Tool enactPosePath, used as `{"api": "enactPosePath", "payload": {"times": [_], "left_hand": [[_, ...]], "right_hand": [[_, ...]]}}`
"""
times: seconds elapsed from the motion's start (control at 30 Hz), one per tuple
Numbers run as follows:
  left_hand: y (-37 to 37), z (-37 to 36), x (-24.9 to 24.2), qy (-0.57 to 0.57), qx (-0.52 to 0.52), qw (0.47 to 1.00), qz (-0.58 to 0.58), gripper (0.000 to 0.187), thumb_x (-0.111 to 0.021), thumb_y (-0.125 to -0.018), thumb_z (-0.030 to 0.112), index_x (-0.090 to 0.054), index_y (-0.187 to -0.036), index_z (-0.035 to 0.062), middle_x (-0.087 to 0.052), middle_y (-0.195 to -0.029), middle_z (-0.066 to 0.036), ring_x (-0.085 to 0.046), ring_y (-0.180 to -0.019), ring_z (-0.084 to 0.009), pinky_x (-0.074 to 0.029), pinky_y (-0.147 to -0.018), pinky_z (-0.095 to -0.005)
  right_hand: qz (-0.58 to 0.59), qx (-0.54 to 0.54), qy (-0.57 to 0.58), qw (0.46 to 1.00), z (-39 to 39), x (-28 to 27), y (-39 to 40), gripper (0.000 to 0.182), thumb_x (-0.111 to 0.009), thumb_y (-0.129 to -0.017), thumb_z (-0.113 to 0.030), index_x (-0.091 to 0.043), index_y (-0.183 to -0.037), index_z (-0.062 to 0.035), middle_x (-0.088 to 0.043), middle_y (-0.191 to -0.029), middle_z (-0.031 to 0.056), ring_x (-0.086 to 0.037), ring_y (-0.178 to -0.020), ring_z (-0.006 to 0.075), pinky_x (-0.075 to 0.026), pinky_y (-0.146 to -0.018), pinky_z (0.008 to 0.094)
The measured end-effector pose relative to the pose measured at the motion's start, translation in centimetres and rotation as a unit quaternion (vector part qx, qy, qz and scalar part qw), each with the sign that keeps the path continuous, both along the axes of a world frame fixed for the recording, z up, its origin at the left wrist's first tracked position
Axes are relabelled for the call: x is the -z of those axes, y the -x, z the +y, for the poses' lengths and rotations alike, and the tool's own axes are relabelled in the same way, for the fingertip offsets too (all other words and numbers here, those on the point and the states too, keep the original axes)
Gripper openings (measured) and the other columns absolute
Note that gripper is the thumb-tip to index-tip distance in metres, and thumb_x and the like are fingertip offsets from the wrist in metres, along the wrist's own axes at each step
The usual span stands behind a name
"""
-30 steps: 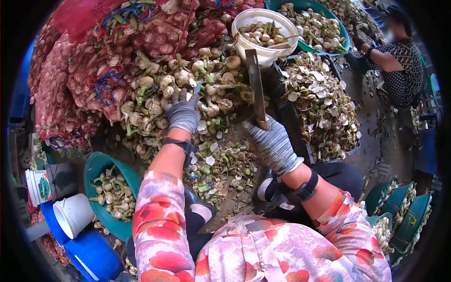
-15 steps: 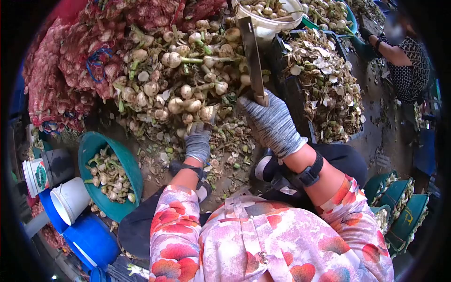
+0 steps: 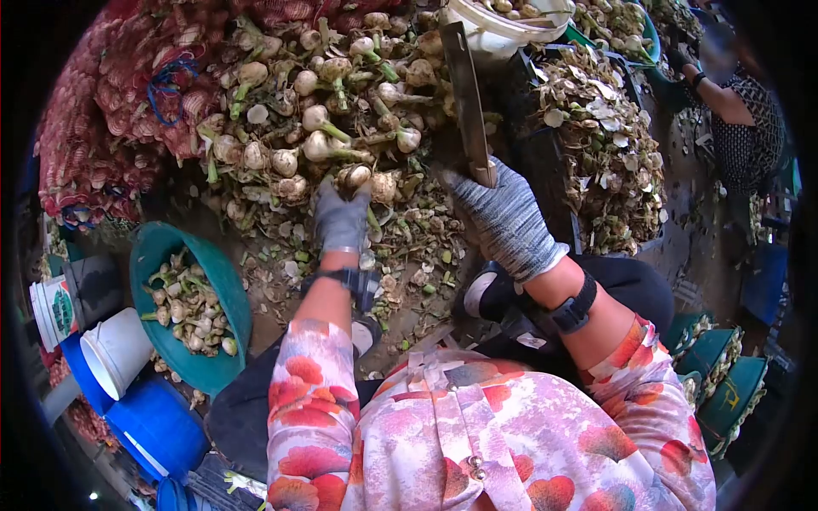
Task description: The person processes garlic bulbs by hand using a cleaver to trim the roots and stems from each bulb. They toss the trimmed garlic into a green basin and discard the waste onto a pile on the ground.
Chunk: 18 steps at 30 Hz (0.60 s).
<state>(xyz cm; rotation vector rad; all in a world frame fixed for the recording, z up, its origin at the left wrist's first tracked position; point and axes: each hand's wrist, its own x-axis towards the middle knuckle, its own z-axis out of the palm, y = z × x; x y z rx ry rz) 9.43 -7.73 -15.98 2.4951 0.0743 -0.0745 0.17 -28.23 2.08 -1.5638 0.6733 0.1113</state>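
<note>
My right hand (image 3: 503, 217), in a grey knitted glove, is closed around the handle of a long, broad-bladed knife (image 3: 465, 94). Its blade points away from me, over the edge of the heap. To the left, my gloved left hand (image 3: 341, 218) is at the near side of the garlic pile (image 3: 281, 128), its fingers around a garlic bulb (image 3: 356, 177). Parts of those fingers are hidden. The surrounding bulbs carry green stems and dirty roots. Cut stems and peelings (image 3: 417, 264) cover the ground below both hands.
Red mesh sacks of garlic (image 3: 111, 119) rise at the left. A green basin (image 3: 234, 281) holds trimmed bulbs, near white and blue buckets (image 3: 162, 430). A dark crate of peelings (image 3: 601, 153) stands right, below a white tub (image 3: 503, 34). Another person (image 3: 741, 119) works at upper right.
My left hand has moved slightly left and away from me, and its fingers are now around a bulb. Stemmed bulbs in the pile have shifted. My right hand still holds the knife upright.
</note>
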Motion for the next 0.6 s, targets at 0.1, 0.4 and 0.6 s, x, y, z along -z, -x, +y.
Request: {"api": "enactPosePath", "payload": {"times": [0.1,0.4,0.6], "left_hand": [[-3.3,-1.8,3.0,-0.02,-0.022,0.994,0.101,0.07,-0.082,-0.069,0.036,-0.05,-0.119,-0.0019,-0.061,-0.115,-0.022,-0.061,-0.105,-0.0342,-0.046,-0.092,-0.0403],[-0.6,1.0,-1.1,0.503,0.027,0.838,0.211,0.052,-0.073,-0.083,0.017,-0.047,-0.126,0.0036,-0.062,-0.109,-0.007,-0.062,-0.098,-0.0191,-0.052,-0.083,-0.0331],[3.0,7.6,-0.7,-0.123,0.387,0.847,-0.343,0.064,-0.061,-0.092,0.037,-0.029,-0.141,0.0117,-0.044,-0.131,-0.008,-0.042,-0.122,-0.0198,-0.038,-0.105,-0.0397]], "right_hand": [[0.004,0.002,-0.02,1.0,0.1,0.1,-0.2,0.027,-0.069,-0.087,-0.026,-0.062,-0.096,-0.0013,-0.06,-0.073,0.004,-0.049,-0.067,0.0119,-0.046,-0.065,0.0304],[0.01,-0.127,0.101,0.987,0.3,0.7,0.3,0.026,-0.068,-0.081,-0.021,-0.062,-0.099,-0.0035,-0.064,-0.079,0.0159,-0.058,-0.07,0.0271,-0.049,-0.071,0.0377],[-0.089,-0.365,0.368,0.85,2.4,-0.6,2.1,0.029,-0.069,-0.075,-0.018,-0.062,-0.102,-0.0098,-0.067,-0.086,0.0155,-0.065,-0.083,0.0362,-0.052,-0.071,0.0443]]}}
